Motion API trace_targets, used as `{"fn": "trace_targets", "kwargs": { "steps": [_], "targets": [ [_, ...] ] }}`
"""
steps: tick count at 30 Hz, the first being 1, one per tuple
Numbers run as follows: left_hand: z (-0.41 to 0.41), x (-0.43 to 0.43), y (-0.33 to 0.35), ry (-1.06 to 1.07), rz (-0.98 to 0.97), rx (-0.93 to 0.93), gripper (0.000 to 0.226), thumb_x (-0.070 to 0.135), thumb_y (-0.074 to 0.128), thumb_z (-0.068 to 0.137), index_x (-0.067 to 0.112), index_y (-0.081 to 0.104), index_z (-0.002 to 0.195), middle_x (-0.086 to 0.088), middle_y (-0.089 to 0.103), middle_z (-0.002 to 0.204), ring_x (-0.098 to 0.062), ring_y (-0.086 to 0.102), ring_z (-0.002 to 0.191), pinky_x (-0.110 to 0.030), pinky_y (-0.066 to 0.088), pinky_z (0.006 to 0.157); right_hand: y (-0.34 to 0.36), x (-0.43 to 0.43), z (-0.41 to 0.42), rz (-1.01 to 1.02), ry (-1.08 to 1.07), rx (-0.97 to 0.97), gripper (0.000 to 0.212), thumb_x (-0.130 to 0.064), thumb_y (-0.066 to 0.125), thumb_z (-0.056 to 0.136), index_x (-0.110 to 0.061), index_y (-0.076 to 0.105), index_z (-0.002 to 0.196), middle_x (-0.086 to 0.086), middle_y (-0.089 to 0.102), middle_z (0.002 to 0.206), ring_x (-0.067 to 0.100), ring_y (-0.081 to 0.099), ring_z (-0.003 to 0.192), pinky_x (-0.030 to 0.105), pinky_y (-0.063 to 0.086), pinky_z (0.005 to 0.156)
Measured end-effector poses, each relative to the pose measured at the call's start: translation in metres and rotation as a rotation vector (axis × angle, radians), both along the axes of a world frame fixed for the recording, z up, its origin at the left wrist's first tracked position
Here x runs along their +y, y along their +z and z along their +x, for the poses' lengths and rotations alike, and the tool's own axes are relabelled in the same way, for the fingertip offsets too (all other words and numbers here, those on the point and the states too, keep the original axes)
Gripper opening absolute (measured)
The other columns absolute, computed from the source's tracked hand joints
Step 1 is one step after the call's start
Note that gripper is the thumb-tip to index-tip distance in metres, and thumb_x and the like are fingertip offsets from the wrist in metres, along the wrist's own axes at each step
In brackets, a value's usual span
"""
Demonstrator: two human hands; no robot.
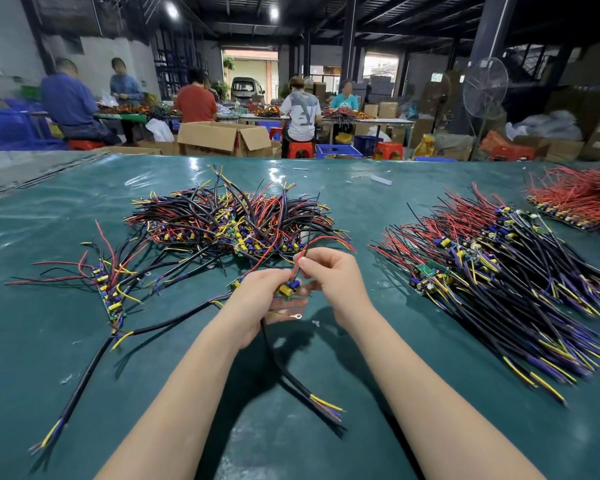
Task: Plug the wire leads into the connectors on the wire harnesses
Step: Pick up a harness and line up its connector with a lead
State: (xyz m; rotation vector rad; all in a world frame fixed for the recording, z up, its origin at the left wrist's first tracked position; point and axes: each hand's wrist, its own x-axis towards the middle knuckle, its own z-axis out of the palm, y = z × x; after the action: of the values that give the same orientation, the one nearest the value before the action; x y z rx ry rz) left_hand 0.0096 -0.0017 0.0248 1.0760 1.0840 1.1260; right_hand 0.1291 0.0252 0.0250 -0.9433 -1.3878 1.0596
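Note:
My left hand (257, 299) grips a small green circuit board (286, 291) with a yellow part and blue connectors, just above the green table. A black sheathed cable (278, 358) hangs from that hand toward me and ends in yellow and purple leads. My right hand (329, 278) pinches a red wire lead (321, 241) between thumb and forefinger right at the board's blue connector. A thin lead with a ring terminal (297, 317) dangles under the left hand.
A large heap of wired boards (229, 216) lies behind my hands. A short row of boards (110, 292) sits to the left, a long spread pile (492, 268) to the right, red-wire boards (579, 195) far right. Seated workers and cardboard boxes are beyond the table (84, 341).

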Motion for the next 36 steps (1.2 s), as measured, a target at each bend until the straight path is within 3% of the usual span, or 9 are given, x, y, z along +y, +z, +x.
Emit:
{"fn": "trace_targets", "kwargs": {
  "steps": [3,7,11,15,21,25,29,33,36],
  "targets": [
    [0.001,0.000,0.001,-0.004,-0.041,-0.148,0.025,0.011,0.044,0.095,0.003,0.058,0.076,-0.006,0.066,0.057,-0.012,0.061,0.046,-0.022,0.054,0.050,0.000,-0.001,0.000,-0.109,0.100,0.157,0.020,0.005,0.052,0.088,-0.006,0.063,0.075,-0.004,0.057,0.051,0.003,0.050,0.041,0.015,0.043,0.043],
    [0.005,-0.001,0.001,-0.050,-0.155,-0.290,0.024,0.010,0.043,0.093,0.002,0.055,0.074,-0.006,0.062,0.054,-0.011,0.043,0.044,-0.018,0.043,0.045,0.000,-0.002,-0.003,-0.127,0.157,0.170,0.020,0.006,0.050,0.089,-0.006,0.063,0.079,-0.006,0.054,0.042,0.004,0.046,0.036,0.013,0.040,0.042],
    [0.005,0.000,0.001,0.028,-0.234,-0.345,0.023,0.011,0.044,0.093,0.005,0.056,0.073,-0.004,0.065,0.055,-0.008,0.056,0.043,-0.015,0.047,0.041,-0.002,-0.002,-0.005,-0.078,0.132,0.154,0.015,0.007,0.049,0.089,0.000,0.061,0.088,-0.005,0.054,0.043,0.002,0.046,0.037,0.012,0.041,0.044],
    [0.007,0.000,0.003,0.059,-0.283,-0.405,0.021,0.012,0.047,0.091,0.005,0.057,0.074,-0.002,0.064,0.054,-0.006,0.059,0.041,-0.015,0.047,0.039,-0.002,-0.004,-0.008,-0.018,0.052,0.096,0.018,0.008,0.051,0.087,-0.002,0.063,0.078,-0.002,0.053,0.046,0.001,0.045,0.036,0.012,0.041,0.044],
    [0.014,0.001,0.002,0.145,-0.233,-0.164,0.021,0.011,0.047,0.088,0.012,0.053,0.069,0.006,0.055,0.044,-0.001,0.044,0.033,-0.010,0.035,0.035,0.002,-0.002,-0.002,0.033,-0.105,-0.069,0.032,0.006,0.056,0.075,-0.010,0.057,0.048,0.001,0.053,0.042,0.008,0.047,0.035,0.016,0.040,0.040],
    [0.014,0.001,0.001,0.151,-0.159,-0.077,0.023,0.010,0.046,0.087,0.015,0.050,0.065,0.007,0.053,0.044,-0.002,0.041,0.033,-0.010,0.035,0.036,0.003,0.000,0.000,0.044,-0.155,-0.082,0.032,0.006,0.052,0.076,-0.012,0.057,0.051,0.001,0.051,0.045,0.008,0.045,0.037,0.018,0.041,0.038],
    [0.013,-0.001,-0.005,0.157,0.046,0.129,0.029,0.005,0.048,0.086,0.014,0.048,0.059,0.006,0.052,0.045,-0.004,0.038,0.034,-0.013,0.034,0.037,0.010,0.006,0.018,-0.032,-0.256,0.119,0.031,0.011,0.043,0.080,-0.011,0.057,0.064,0.000,0.053,0.045,0.002,0.043,0.032,0.016,0.041,0.035],
    [0.014,-0.002,-0.007,0.212,0.166,0.153,0.024,0.007,0.054,0.089,0.011,0.057,0.065,0.008,0.051,0.043,-0.003,0.041,0.036,-0.013,0.036,0.039,0.012,0.004,0.023,-0.239,-0.071,0.122,0.025,-0.001,0.051,0.086,-0.005,0.057,0.062,-0.003,0.052,0.038,0.005,0.042,0.031,0.014,0.039,0.035],
    [0.012,-0.002,-0.006,0.263,0.186,0.105,0.022,0.009,0.055,0.090,0.013,0.062,0.069,0.009,0.057,0.045,0.001,0.048,0.039,-0.011,0.040,0.041,0.008,-0.001,0.009,-0.283,0.032,0.135,0.021,-0.003,0.059,0.085,-0.008,0.056,0.065,0.004,0.053,0.050,0.006,0.048,0.035,0.016,0.044,0.037]
  ]
}}
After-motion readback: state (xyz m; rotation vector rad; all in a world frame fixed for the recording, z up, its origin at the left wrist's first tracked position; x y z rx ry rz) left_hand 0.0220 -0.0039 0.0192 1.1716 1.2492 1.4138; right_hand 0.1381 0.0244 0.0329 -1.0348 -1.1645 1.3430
